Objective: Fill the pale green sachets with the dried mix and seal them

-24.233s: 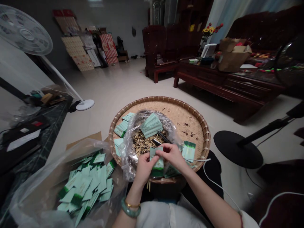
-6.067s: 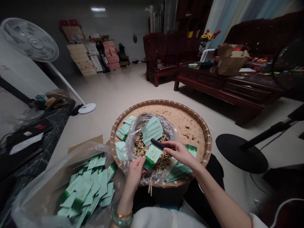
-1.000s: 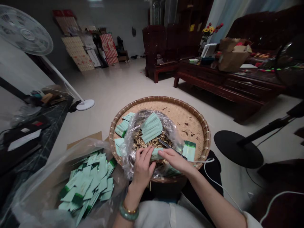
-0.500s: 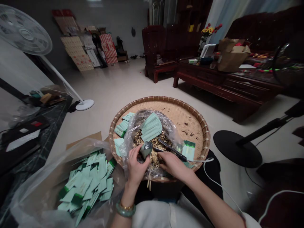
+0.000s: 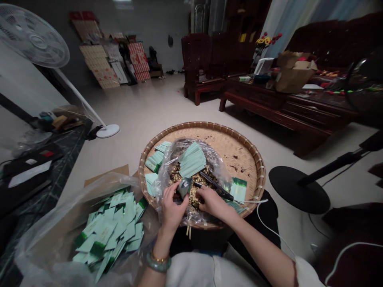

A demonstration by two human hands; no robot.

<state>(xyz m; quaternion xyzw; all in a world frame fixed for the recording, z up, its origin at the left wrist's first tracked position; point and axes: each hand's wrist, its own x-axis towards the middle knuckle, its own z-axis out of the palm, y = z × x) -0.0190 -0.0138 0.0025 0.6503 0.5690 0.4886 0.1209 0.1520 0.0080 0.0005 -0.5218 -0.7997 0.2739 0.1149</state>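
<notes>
My left hand [image 5: 172,205] is closed round a small green sachet [image 5: 184,187], held with its dark, open mouth upward. Just to the right, my right hand [image 5: 212,202] has its fingers curled together in the loose dried tea mix [image 5: 194,199], pinching some of it. The mix lies in a clear plastic bag [image 5: 169,159] on a round woven bamboo tray [image 5: 245,143]. A fanned stack of flat green sachets [image 5: 191,159] rests on top of the mix. Behind my right hand lies a black corded clamp tool [image 5: 220,189], its two arms apart.
More sachets lie at the tray's left [image 5: 154,161] and right [image 5: 238,189]. A large plastic-lined box [image 5: 56,215] with many green sachets [image 5: 110,227] stands left. A white cord [image 5: 260,211] runs right, near a black stand base [image 5: 299,189]. A white fan [image 5: 32,38] stands left.
My right hand has shifted slightly left, away from the clamp tool, with its fingers drawn together in the mix. The sachet in my left hand has tilted, showing its mouth more openly.
</notes>
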